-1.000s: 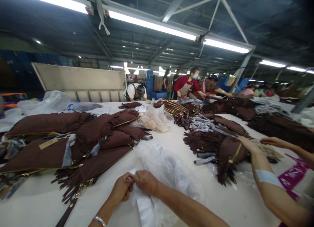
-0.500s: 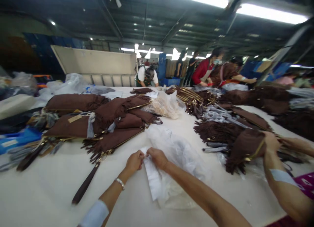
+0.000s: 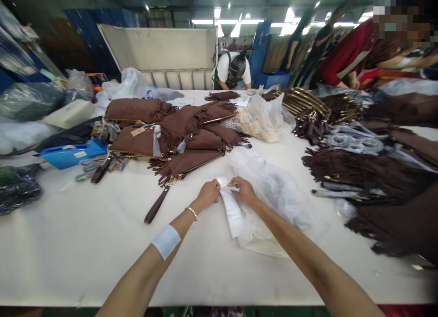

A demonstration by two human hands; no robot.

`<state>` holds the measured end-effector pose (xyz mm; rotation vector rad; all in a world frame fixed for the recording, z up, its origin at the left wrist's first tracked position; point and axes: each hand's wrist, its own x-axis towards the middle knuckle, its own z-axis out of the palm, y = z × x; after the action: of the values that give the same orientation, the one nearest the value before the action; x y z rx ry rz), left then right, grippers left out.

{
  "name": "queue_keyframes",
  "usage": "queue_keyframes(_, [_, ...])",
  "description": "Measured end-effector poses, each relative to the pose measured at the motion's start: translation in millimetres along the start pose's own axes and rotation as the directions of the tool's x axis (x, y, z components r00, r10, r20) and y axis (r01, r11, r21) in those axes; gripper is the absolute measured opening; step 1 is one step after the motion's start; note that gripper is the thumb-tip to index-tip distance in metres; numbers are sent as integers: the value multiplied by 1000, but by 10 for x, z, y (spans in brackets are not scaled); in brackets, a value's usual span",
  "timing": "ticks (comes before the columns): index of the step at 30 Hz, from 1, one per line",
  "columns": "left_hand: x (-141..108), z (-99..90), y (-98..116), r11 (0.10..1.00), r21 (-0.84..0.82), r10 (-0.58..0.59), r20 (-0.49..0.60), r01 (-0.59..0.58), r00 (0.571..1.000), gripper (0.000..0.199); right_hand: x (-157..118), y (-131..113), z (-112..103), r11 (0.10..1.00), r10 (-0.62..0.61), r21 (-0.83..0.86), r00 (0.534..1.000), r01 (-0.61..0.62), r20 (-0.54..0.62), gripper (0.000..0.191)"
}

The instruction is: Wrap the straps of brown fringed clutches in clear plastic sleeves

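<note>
My left hand (image 3: 209,193) is closed, its fingers pinching the top end of a white strip (image 3: 232,214), perhaps paper or thin film. Close beside it, my right hand (image 3: 243,190) also pinches the upper part of this strip, with a small white piece showing at its fingertips. The strip's lower end hangs down to the table. Under and beside my right forearm lies a crumpled clear plastic bag (image 3: 273,194). Beyond my hands, brown fringed bags (image 3: 195,159) with gold zippers are piled up, one with a dark wrist strap (image 3: 157,205) trailing toward me.
A blue tape dispenser (image 3: 73,153) stands on the white table (image 3: 85,244) at left, near plastic-wrapped bundles. More brown fringed bags (image 3: 400,221) lie at right. A plastic bag of beige pieces (image 3: 258,118) sits behind. Across the table a person (image 3: 232,70) bends over; others stand at right.
The camera view has tilted down and turned left. My hands have drawn slightly apart on the white strip. A co-worker's arms and the bag they held at right have left the view.
</note>
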<state>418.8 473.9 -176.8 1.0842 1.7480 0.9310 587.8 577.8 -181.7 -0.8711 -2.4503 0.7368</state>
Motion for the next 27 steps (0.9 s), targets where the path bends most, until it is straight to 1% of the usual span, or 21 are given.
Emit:
queue_keyframes(8, [-103,-20,82,998,-66,-1,-15,0,1000,8,-45,-76,-76,993,66,-98,997,-63,27,16])
queue_keyframes(14, [-116,-18,82,997,-81,-12,-21,10,1000,8,-24,-118,-81,981,132,-152,990,-123,52,18])
queue_keyframes(16, [-128,-7,86,996,-84,4,-31,-6,1000,7,-36,-172,-103,975,142,-178,989,-132,42,18])
queue_keyframes(19, [-141,29,70,996,-84,36,-51,-40,998,10,-80,-282,-139,967,120,-229,993,-113,16,15])
queue_keyframes(21, [-100,67,16,996,-89,25,-72,-32,997,12,-105,-317,-132,959,89,-267,996,-90,-16,12])
queue_keyframes(24, [16,124,-77,994,-93,47,-99,-56,994,13,-114,-295,-81,953,60,-293,996,-75,-59,11])
queue_keyframes(27, [71,159,-114,995,-91,30,-111,-40,993,11,-118,-282,-35,954,84,-286,995,-93,-44,15])
